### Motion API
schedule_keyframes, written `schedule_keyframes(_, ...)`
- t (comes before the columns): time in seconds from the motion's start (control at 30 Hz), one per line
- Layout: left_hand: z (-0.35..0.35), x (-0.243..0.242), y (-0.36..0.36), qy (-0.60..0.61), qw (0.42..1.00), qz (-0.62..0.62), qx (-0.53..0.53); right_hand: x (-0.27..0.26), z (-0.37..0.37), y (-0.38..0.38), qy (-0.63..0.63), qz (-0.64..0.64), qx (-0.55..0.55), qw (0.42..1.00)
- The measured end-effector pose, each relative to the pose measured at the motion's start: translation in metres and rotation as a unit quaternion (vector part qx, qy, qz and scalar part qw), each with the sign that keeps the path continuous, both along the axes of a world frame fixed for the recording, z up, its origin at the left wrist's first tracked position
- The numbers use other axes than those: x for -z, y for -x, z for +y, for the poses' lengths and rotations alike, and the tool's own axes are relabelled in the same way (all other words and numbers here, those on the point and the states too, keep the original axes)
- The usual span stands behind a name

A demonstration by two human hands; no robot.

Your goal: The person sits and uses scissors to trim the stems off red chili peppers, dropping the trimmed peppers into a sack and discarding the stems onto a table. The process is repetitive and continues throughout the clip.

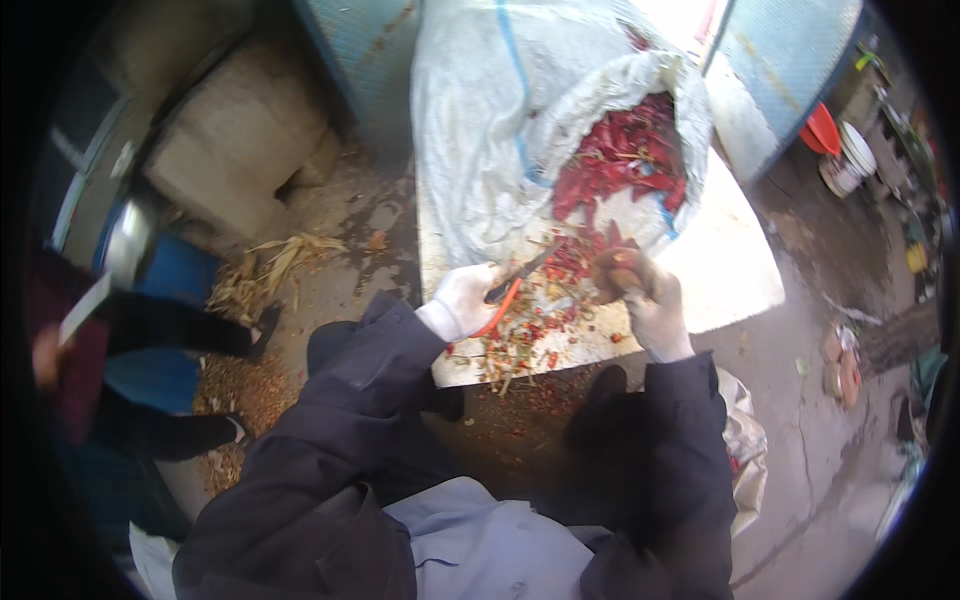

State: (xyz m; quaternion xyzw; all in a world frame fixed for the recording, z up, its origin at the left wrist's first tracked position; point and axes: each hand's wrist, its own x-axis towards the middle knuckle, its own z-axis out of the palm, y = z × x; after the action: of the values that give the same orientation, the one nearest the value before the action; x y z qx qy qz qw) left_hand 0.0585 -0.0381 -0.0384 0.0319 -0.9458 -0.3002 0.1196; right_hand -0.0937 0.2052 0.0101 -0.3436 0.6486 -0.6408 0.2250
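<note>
My left hand point(459, 298), in a white glove, grips orange-handled scissors point(504, 309), their dark blades pointing up and right over the white board point(739, 285). My right hand point(654, 304) wears a stained glove, its fingers curled and blurred. A dried red chili point(624, 259) shows at its fingertips. Beyond both hands, a woven white plastic sack point(472, 150) lies with its mouth towards me, full of dried red chilies point(622, 154). Loose chilies point(570, 255) have spilled below the mouth. Cut stems and red scraps point(517, 345) litter the board's near part.
At the left stands another person point(172, 330) holding a light-coloured, flat object. Corn husks point(289, 255) lie near a concrete block point(240, 142). Blue metal panels point(787, 67) flank the sack. Another sack point(746, 450) sits beside my right leg. A white bucket point(847, 161) stands farther right.
</note>
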Motion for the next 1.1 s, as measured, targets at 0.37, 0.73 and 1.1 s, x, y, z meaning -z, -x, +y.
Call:
schedule_keyframes(0.37,0.027,-0.045,0.023,-0.025,0.993,0.032,0.107,0.001,-0.004,0.003,-0.013,-0.028,0.001,1.0)
schedule_keyframes(0.73,0.031,-0.053,0.022,-0.007,0.994,0.039,0.102,0.008,-0.004,0.006,-0.019,0.022,-0.013,0.999)
schedule_keyframes(1.1,0.035,-0.053,0.024,0.0,0.994,0.017,0.112,0.012,-0.003,0.003,-0.017,0.032,0.009,0.999)
